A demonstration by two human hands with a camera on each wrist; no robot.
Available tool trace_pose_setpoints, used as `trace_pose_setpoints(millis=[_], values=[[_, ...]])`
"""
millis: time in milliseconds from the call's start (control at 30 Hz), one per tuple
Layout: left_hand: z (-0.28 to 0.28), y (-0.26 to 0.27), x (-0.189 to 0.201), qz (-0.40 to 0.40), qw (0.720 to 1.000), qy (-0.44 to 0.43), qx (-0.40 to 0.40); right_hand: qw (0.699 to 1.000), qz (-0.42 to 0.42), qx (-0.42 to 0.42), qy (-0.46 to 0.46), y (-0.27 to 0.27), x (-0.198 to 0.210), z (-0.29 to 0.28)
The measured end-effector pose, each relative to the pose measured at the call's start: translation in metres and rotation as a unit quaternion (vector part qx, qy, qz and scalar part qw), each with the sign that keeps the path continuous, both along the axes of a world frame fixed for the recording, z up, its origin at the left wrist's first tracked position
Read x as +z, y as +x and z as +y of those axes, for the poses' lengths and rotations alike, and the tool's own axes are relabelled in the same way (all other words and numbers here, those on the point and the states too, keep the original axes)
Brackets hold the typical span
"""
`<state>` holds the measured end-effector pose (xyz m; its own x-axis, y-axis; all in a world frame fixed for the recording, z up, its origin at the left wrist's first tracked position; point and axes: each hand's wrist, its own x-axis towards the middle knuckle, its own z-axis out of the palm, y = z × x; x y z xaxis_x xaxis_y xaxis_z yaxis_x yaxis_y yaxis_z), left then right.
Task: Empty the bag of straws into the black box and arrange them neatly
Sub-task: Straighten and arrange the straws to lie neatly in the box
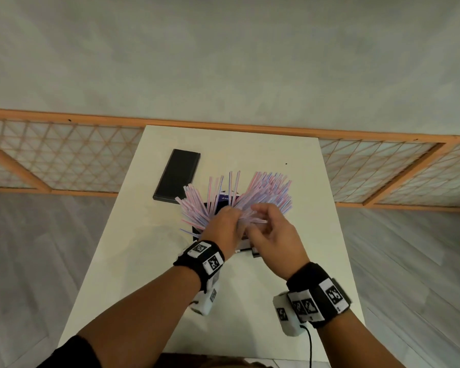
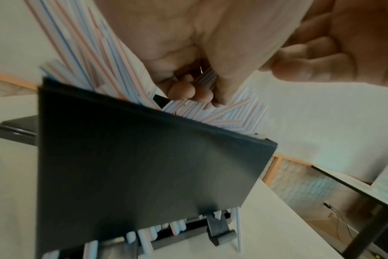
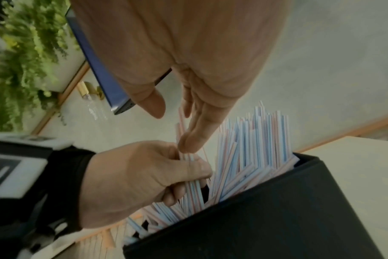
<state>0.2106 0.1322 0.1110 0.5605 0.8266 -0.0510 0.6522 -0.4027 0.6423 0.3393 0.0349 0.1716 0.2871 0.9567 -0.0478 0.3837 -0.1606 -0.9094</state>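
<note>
A black box [image 2: 144, 166] stands on the white table [image 1: 250, 301], mostly hidden under my hands in the head view. Pink, blue and white striped straws [image 1: 268, 192] stick up out of it and fan out left and right. My left hand [image 1: 223, 227] grips a bundle of the straws [image 3: 193, 189] inside the box's top, fingers curled round them [image 2: 188, 91]. My right hand [image 1: 271, 232] hovers just right of it with fingers extended, fingertips [image 3: 188, 142] touching the bundle's upper ends. More straw ends [image 2: 144, 236] show through the slot at the box's foot.
A flat black lid [image 1: 177, 176] lies on the table behind and left of the box. A wooden lattice screen [image 1: 64, 160] runs along the table's far edge. Bare table surface lies between the box and me.
</note>
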Motion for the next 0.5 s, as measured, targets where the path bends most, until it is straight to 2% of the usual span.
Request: trace_pose_setpoints(millis=[133, 233, 300, 367, 400, 500], values=[[0.006, -0.014, 0.025, -0.069, 0.995, 0.004, 0.066, 0.999, -0.014, -0.036, 0.002, 0.010, -0.010, -0.001], [0.005, -0.022, 0.054, -0.172, 0.977, -0.020, 0.123, 0.996, -0.084, 0.012, -0.007, 0.013, -0.022, 0.004], [0.002, -0.024, 0.067, -0.246, 0.955, -0.050, 0.157, 0.989, -0.137, 0.060, 0.007, 0.009, -0.022, 0.009], [-0.001, -0.024, 0.071, -0.319, 0.920, -0.127, 0.190, 0.981, -0.172, 0.090, 0.020, 0.002, -0.018, 0.016], [-0.003, -0.023, 0.068, -0.361, 0.892, -0.187, 0.201, 0.977, -0.186, 0.101, 0.023, -0.001, -0.017, 0.021], [-0.010, -0.024, 0.058, -0.458, 0.778, -0.358, 0.239, 0.954, -0.267, 0.137, 0.013, -0.007, -0.023, 0.035]])
